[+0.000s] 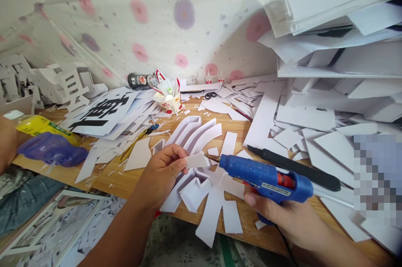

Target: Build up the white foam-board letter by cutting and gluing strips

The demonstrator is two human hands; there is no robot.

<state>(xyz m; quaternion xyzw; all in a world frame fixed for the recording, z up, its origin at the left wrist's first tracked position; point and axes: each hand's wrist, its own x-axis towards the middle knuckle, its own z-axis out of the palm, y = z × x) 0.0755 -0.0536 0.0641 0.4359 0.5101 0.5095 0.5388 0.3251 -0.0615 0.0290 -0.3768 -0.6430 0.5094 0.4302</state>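
Between the thumb and fingers of my left hand [166,170] is a small white foam board strip [197,160], held above the table. My right hand [276,208] is wrapped round the handle of a blue glue gun [251,170], whose nozzle points left at the strip's right end. Whether the tip touches the strip is too small to tell. Curved white raised pieces [205,135] stand on the table just behind the strip. Below my hands lie flat white cut pieces [212,216] and a folded white piece [195,195].
A black-handled tool [295,166] lies behind the glue gun. Farther back are a paper cup [169,102], a dark bottle [138,81] and scissors [210,95]. White boards [339,61] are stacked at right. Another person's arm [8,143] shows at left, near a yellow bottle [47,126].
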